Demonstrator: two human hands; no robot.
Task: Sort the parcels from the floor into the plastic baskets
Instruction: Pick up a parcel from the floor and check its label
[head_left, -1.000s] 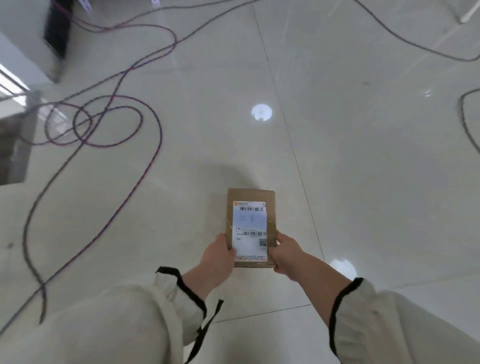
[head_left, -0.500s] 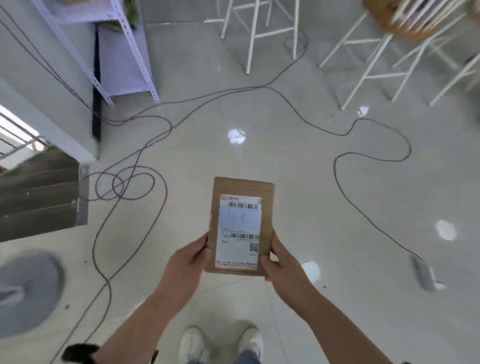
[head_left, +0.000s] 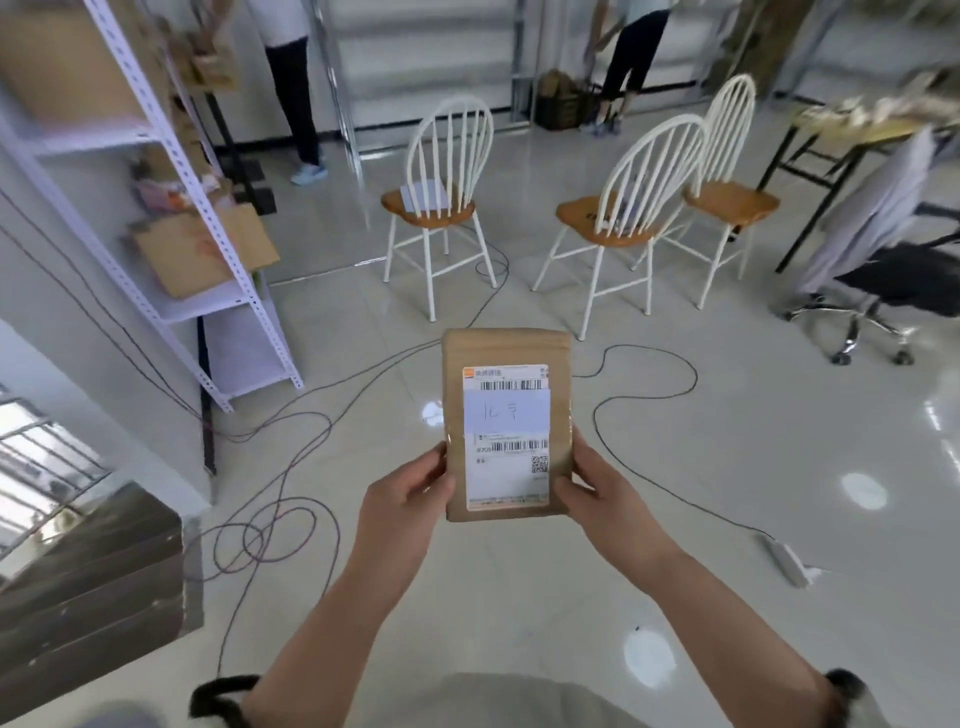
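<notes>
Brown kraft parcel (head_left: 506, 423), flat, probably light, slightly pliable: you're holding it upright in mid-air, well this side of white chair (head_left: 435, 205). Left hand (head_left: 410, 499) and right hand (head_left: 597, 493) are pinching its lower side edges. Better gripping bare paper than glossy label (head_left: 506, 483), which is likely slippery.

Brown parcel (head_left: 506, 353) with white barcoded label (head_left: 506, 441); white chairs (head_left: 441, 171), orange seats.

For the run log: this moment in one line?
parcel: held, label up | left hand: grips left edge | right hand: grips right edge | baskets: unseen
</notes>
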